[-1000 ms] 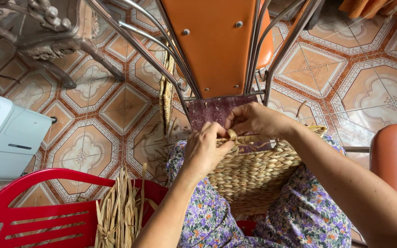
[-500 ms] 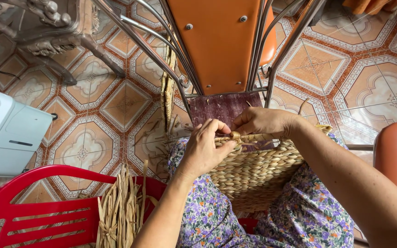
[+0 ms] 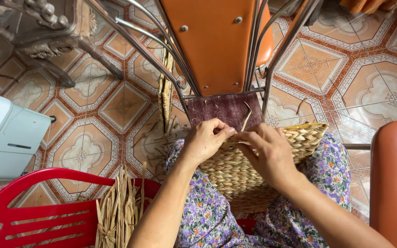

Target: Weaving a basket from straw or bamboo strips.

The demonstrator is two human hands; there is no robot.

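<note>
Basket (image 3: 253, 170) on lap, below orange chair (image 3: 217, 41); left hand (image 3: 205, 140) and right hand (image 3: 265, 154) at its rim, both pinching one straw strand (image 3: 246, 118). Straw bundle (image 3: 118, 211) left of basket.

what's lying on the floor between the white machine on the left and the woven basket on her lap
In the head view, bare patterned floor tiles, then a few loose straw scraps near the woven basket. The white machine sits apart at the left edge.
</note>
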